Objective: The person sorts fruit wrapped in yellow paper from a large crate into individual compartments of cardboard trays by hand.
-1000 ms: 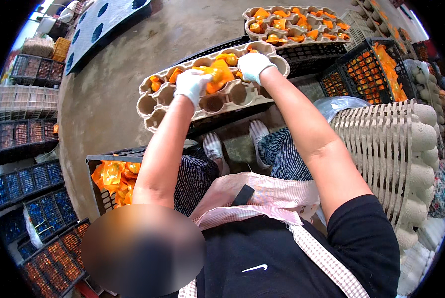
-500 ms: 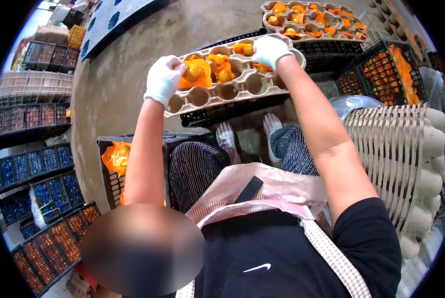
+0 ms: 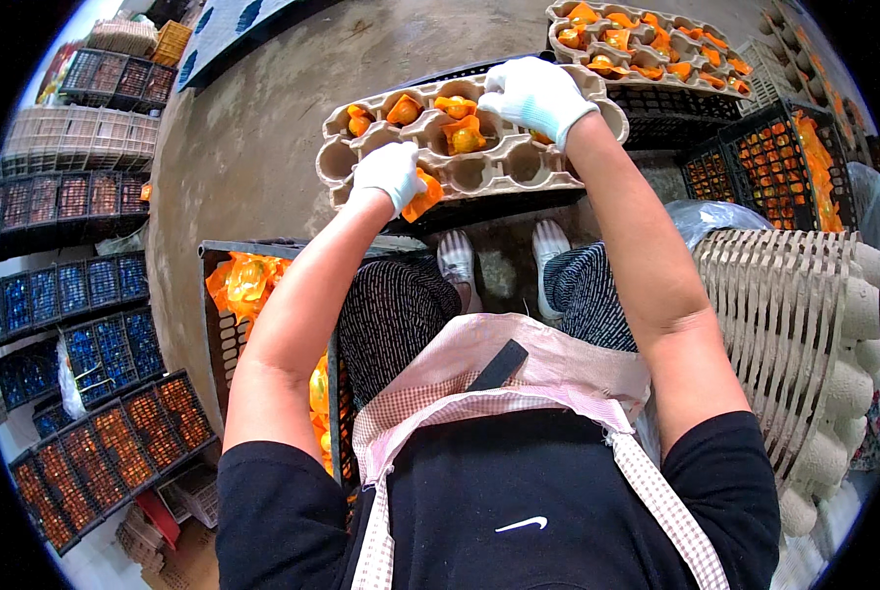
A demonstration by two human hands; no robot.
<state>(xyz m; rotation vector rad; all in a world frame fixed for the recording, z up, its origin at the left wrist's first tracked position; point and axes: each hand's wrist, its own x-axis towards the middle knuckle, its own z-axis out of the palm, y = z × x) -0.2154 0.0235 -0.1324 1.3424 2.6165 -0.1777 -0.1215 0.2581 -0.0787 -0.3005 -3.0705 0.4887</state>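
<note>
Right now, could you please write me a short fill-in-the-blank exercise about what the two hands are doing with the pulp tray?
1. Both hands wear ____ gloves.
2. The left hand holds a piece wrapped in ____ at the near edge of the pulp tray.
3. The right hand rests on the tray's ____ side.
4. The tray sits on a ____ crate.

Missing words: white; orange; right; black

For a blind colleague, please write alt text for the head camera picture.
A seated person in white gloves works over a pulp tray resting on a black crate: the left hand holds an orange-wrapped piece at its near edge, the right hand rests on its far right cups. A crate of orange wrappers stands at the left.
</note>
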